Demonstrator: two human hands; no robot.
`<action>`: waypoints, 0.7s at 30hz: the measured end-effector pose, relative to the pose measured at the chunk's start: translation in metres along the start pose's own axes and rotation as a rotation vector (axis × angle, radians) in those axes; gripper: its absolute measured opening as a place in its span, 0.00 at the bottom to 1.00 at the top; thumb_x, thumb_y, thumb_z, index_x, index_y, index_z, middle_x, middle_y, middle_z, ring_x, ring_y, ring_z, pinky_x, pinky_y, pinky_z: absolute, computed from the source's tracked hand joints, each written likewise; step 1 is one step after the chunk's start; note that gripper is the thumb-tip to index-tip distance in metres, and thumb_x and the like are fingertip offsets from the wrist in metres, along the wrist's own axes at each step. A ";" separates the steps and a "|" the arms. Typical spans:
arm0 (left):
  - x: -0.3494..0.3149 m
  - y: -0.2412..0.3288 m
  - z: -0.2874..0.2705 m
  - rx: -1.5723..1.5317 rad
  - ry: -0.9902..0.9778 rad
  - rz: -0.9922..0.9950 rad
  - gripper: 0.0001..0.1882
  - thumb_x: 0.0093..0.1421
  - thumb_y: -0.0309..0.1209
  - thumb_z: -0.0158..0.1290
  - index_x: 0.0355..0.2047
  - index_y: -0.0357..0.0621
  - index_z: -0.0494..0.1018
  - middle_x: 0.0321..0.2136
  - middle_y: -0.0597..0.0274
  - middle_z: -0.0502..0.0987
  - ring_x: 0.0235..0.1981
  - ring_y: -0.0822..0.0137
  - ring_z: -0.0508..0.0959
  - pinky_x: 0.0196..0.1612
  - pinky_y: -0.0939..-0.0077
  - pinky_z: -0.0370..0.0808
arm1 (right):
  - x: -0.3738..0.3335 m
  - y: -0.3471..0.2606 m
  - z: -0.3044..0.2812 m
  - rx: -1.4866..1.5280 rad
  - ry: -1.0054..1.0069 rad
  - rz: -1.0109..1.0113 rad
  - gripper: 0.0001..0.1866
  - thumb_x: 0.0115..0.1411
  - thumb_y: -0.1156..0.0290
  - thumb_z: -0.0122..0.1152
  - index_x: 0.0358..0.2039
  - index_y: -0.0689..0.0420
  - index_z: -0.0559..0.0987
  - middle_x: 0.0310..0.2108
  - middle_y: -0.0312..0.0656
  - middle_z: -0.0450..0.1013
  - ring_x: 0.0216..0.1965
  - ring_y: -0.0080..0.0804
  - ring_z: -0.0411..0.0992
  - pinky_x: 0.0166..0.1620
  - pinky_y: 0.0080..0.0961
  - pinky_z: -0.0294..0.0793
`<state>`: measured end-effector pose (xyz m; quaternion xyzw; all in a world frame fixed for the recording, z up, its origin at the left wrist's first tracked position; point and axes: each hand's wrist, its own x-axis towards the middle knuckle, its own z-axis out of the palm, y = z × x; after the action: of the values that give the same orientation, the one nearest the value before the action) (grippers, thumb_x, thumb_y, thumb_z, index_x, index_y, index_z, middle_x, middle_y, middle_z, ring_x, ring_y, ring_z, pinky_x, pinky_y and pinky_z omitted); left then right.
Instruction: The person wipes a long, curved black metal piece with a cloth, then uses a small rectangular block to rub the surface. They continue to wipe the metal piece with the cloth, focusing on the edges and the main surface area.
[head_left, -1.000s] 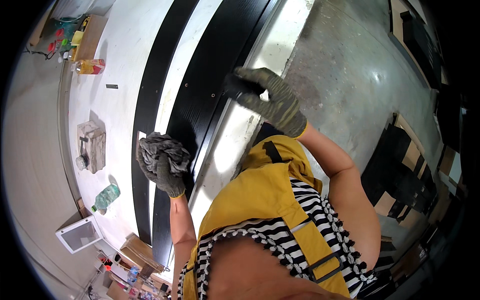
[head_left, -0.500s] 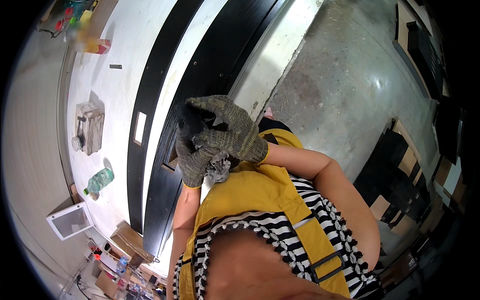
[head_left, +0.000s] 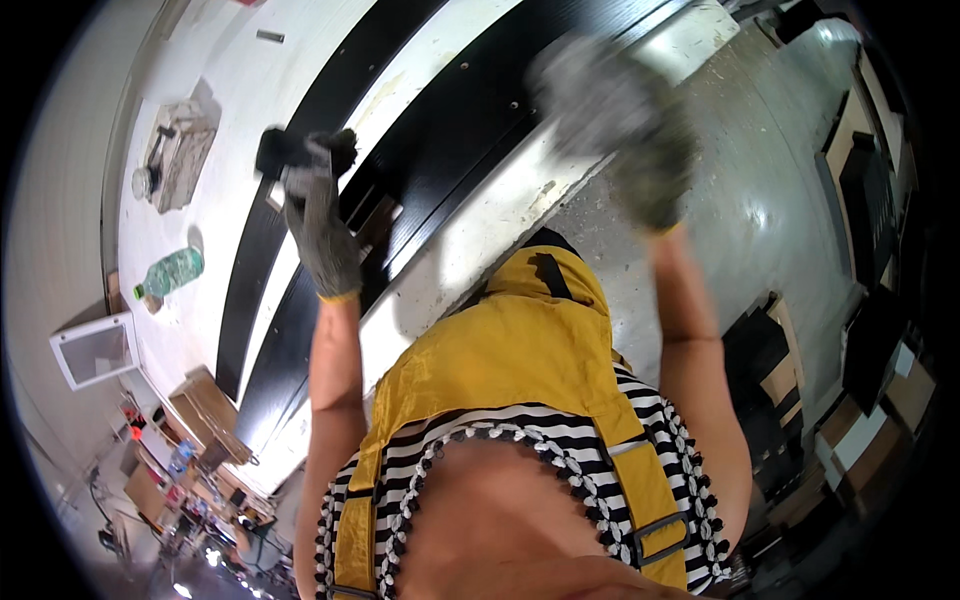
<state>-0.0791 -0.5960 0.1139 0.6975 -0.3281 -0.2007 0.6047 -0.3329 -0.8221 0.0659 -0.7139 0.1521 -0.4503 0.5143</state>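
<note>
My left hand [head_left: 322, 222], in a grey-green knit glove, is closed around a small black block-like thing [head_left: 279, 153] whose kind I cannot make out. It is raised over the black boards. My right hand [head_left: 655, 165], in a matching glove, is smeared by motion near the table's edge. With it goes a blurred grey rag [head_left: 588, 92], apparently bunched in the fingers. Beneath the hands lies a wide black board [head_left: 465, 125] with small holes. A narrower black board [head_left: 345, 85] runs alongside on the white tabletop [head_left: 245, 95].
A green-capped bottle [head_left: 172, 272] lies on the table's far left, below a marbled block [head_left: 183, 165]. A cardboard box [head_left: 207, 412] and a white-framed panel [head_left: 97, 350] are at lower left. Dark boards [head_left: 765, 360] stand on the concrete floor [head_left: 740, 240] to the right.
My hands, together half a second ago, are now apart. The right has swung right and away with the grey rag; the left has moved left and up with the black thing. The view has turned.
</note>
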 end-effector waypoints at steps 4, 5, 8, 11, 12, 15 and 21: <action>0.015 -0.030 -0.011 -0.095 -0.050 -0.336 0.28 0.59 0.37 0.65 0.56 0.38 0.71 0.47 0.57 0.78 0.48 0.66 0.78 0.55 0.71 0.74 | 0.124 0.053 -0.078 -0.608 0.198 -0.101 0.18 0.56 0.63 0.63 0.45 0.56 0.81 0.40 0.49 0.78 0.44 0.49 0.74 0.51 0.44 0.71; 0.020 -0.030 -0.004 -0.028 -0.101 -0.349 0.29 0.59 0.37 0.66 0.56 0.38 0.71 0.46 0.57 0.78 0.48 0.67 0.77 0.54 0.72 0.74 | 0.126 0.103 -0.106 -0.794 0.259 -0.170 0.19 0.55 0.64 0.63 0.47 0.57 0.80 0.42 0.49 0.78 0.46 0.49 0.74 0.53 0.42 0.71; 0.023 -0.011 0.006 -0.021 -0.082 -0.422 0.30 0.58 0.37 0.66 0.57 0.37 0.70 0.45 0.58 0.78 0.46 0.69 0.77 0.51 0.74 0.75 | 0.097 0.142 -0.076 -1.378 0.347 -0.605 0.20 0.54 0.65 0.65 0.47 0.57 0.81 0.41 0.47 0.79 0.45 0.45 0.75 0.52 0.34 0.73; 0.016 -0.012 0.003 -0.096 -0.025 -0.445 0.29 0.58 0.35 0.66 0.57 0.37 0.70 0.43 0.59 0.78 0.44 0.70 0.77 0.50 0.74 0.74 | 0.012 0.093 0.038 -0.299 -0.091 -0.199 0.20 0.64 0.66 0.54 0.56 0.53 0.73 0.53 0.41 0.72 0.54 0.34 0.71 0.57 0.34 0.72; 0.017 -0.015 0.001 -0.110 -0.040 -0.440 0.29 0.58 0.35 0.66 0.57 0.37 0.70 0.43 0.59 0.78 0.43 0.71 0.76 0.49 0.75 0.74 | -0.017 0.062 0.080 -0.344 -0.124 -0.182 0.18 0.62 0.65 0.55 0.53 0.50 0.75 0.51 0.38 0.73 0.53 0.33 0.72 0.56 0.36 0.72; 0.019 -0.033 -0.004 -0.068 -0.086 -0.399 0.31 0.57 0.36 0.67 0.57 0.37 0.70 0.43 0.58 0.79 0.43 0.69 0.78 0.49 0.73 0.75 | -0.061 -0.001 0.147 -0.614 -0.200 -0.367 0.14 0.58 0.63 0.60 0.44 0.38 0.83 0.45 0.30 0.76 0.51 0.29 0.73 0.54 0.40 0.73; 0.015 -0.030 -0.007 0.233 -0.110 -0.311 0.36 0.55 0.40 0.68 0.60 0.37 0.69 0.45 0.52 0.80 0.44 0.65 0.80 0.49 0.71 0.76 | -0.018 0.072 0.033 -0.639 -0.346 -0.491 0.17 0.61 0.71 0.59 0.51 0.48 0.78 0.52 0.36 0.76 0.54 0.33 0.73 0.54 0.36 0.74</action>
<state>-0.0576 -0.6000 0.0880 0.7930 -0.2700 -0.2900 0.4628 -0.2984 -0.8206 -0.0079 -0.9170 0.0213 -0.3634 0.1631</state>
